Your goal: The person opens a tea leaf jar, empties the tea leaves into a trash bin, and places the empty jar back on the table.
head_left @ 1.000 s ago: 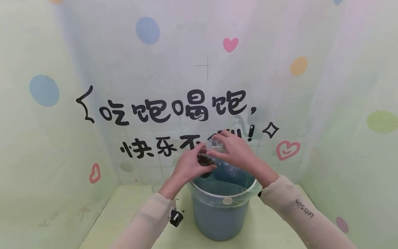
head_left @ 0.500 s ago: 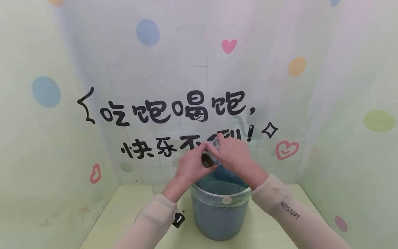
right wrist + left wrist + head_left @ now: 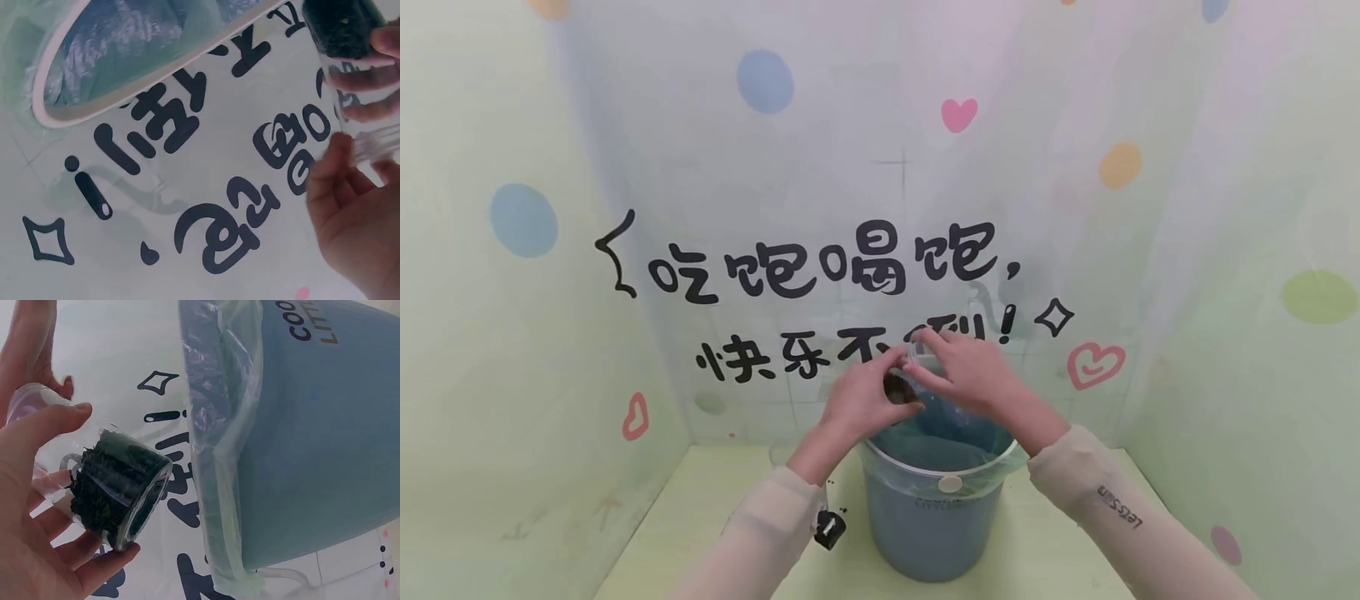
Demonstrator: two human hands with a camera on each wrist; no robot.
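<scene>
Pale yellow-green tabletop [image 3: 730,533], its back left and back right corners meeting a printed wall covering [image 3: 835,125]. Two lines of black Chinese lettering [image 3: 786,271] crossed the covering, with a blue dot [image 3: 765,81], an orange dot [image 3: 1121,165] and a pink heart [image 3: 959,115] above. Side walls ran pale green: a blue dot [image 3: 523,220] on the left one, a green oval [image 3: 1319,297] on the right. Blue-grey bin [image 3: 932,537] stood upright near mid-tabletop, well in from both side edges, a translucent liner bag [image 3: 895,477] folded over its rim. Left of it lay a small black object [image 3: 830,529], too small to name, with dark crumbs [image 3: 844,510] beside it. Clear jar [image 3: 122,484], part filled with dark leafy bits, was up in the air over the bin's mouth, off the tabletop. Left hand [image 3: 863,400] gripped the jar, fingers curled round its side, thumb opposite. Right hand [image 3: 973,375] pinched the jar's clear ridged end between thumb and fingers; whether that was a lid, could not tell. Beige sleeves [image 3: 775,521] covered both forearms.
</scene>
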